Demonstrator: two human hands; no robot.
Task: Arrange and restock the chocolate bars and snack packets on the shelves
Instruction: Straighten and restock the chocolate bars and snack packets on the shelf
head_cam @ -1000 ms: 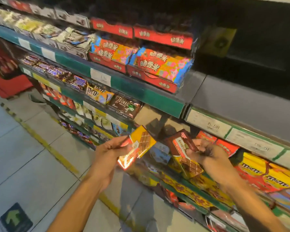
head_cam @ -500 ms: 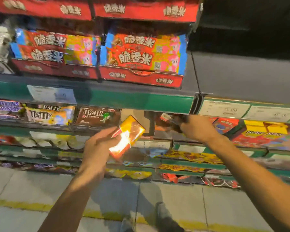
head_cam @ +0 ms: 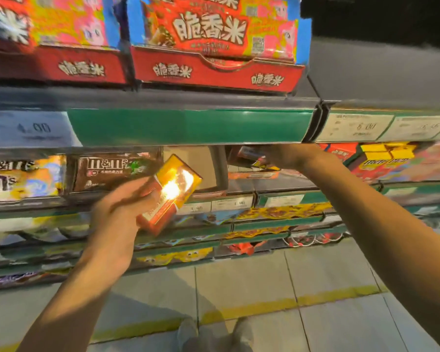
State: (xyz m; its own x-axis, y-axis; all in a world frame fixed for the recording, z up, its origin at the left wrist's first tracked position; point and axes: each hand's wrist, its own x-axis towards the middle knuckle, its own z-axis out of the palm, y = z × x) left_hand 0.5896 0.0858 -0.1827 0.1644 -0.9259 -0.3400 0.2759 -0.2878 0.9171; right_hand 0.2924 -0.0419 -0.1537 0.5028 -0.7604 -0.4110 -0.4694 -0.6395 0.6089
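up close, left hand (head_cam: 117,212) fingers grip an orange bar (head_cam: 169,194) beside m&m's packets (head_cam: 112,171); right hand (head_cam: 287,156) grips another bar (head_cam: 249,154).

At frame centre the left hand (head_cam: 117,212) grips a glare-lit orange chocolate box (head_cam: 169,194); the right hand (head_cam: 287,156) holds a dark packet (head_cam: 249,156) under the green shelf edge (head_cam: 188,125).
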